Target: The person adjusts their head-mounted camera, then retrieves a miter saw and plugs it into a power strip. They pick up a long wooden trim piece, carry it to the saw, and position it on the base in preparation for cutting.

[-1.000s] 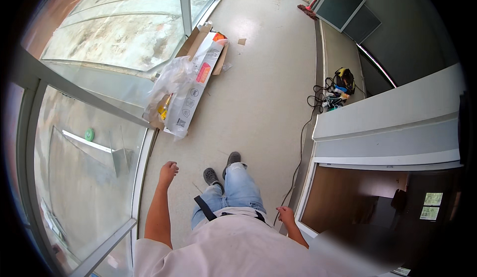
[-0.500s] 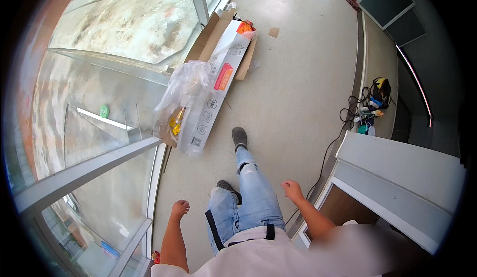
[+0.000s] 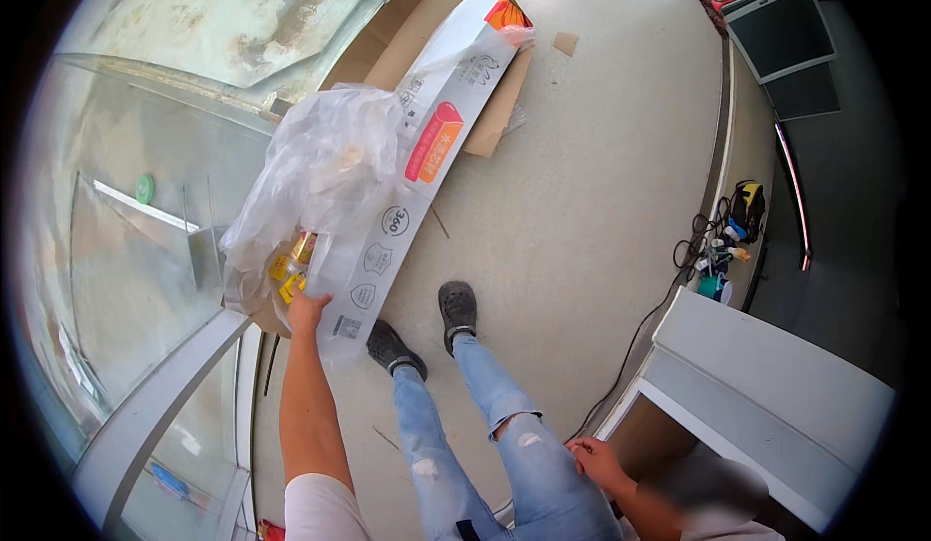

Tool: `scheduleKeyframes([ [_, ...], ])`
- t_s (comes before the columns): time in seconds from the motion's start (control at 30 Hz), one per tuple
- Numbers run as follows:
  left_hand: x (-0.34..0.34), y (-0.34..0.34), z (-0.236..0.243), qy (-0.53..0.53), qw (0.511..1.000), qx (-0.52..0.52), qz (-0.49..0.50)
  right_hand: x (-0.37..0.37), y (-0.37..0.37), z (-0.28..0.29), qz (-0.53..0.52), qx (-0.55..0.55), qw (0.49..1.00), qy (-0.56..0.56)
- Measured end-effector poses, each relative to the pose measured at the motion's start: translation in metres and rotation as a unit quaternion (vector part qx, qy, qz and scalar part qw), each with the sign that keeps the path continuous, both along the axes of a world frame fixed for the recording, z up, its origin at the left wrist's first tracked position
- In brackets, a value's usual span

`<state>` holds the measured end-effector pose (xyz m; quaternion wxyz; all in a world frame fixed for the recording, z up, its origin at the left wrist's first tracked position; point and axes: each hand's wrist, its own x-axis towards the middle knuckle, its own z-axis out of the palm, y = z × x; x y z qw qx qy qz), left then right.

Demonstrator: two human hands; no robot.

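My left hand (image 3: pixel 306 306) reaches into the near end of a long white cardboard box (image 3: pixel 427 143) at yellow packets (image 3: pixel 289 274); whether it grips one is hidden. Crumpled translucent plastic (image 3: pixel 335 158) lies over the box, which has brown flaps open along its length and an orange bundle (image 3: pixel 506 15) at its far end. My right hand (image 3: pixel 593 461) hangs by my right thigh with its fingers curled closed; what they hold, if anything, I cannot make out.
Glass panels in metal frames (image 3: pixel 145 391) run along the left. On the right are a ledge with coiled cord and tools (image 3: pixel 732 250), dark screen panels (image 3: pixel 776 32), a red-handled mop (image 3: pixel 711 13) and a white opening frame (image 3: pixel 756 396). A cardboard scrap (image 3: pixel 564 44) lies on the floor.
I have stepped forward to the box, which now looks much nearer. My left hand has moved from my side into its near end; my right hand has stayed near my thigh.
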<state>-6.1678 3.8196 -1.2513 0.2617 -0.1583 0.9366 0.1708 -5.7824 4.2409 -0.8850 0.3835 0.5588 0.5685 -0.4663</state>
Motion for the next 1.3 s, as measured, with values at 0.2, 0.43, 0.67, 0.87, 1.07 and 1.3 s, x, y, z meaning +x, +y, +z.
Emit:
scheduleKeyframes([
  [0.2, 0.066, 0.036, 0.011, -0.047, 0.972, 0.051, -0.223, 0.026, -0.016, -0.013, 0.003, -0.001, 0.999, -0.050],
  [0.43, 0.123, 0.144, 0.145, 0.045, 0.897, 0.167, -0.407, -0.120, -0.046, -0.126, 0.087, 0.016, 0.986, 0.145],
  [0.67, 0.149, 0.167, 0.191, 0.035, 0.874, 0.233, -0.425, -0.331, -0.027, -0.184, 0.170, 0.276, 0.915, 0.239],
  [0.87, 0.151, 0.170, 0.212, 0.024, 0.885, 0.258, -0.387, -0.282, 0.054, -0.217, 0.149, 0.381, 0.900, 0.148],
  [1.07, 0.131, 0.135, 0.247, 0.029, 0.912, 0.244, -0.328, -0.255, 0.025, -0.170, -0.012, 0.326, 0.917, 0.231],
  [1.3, 0.121, 0.109, 0.298, 0.094, 0.930, 0.218, -0.281, -0.282, -0.008, -0.124, 0.020, 0.316, 0.895, 0.313],
])
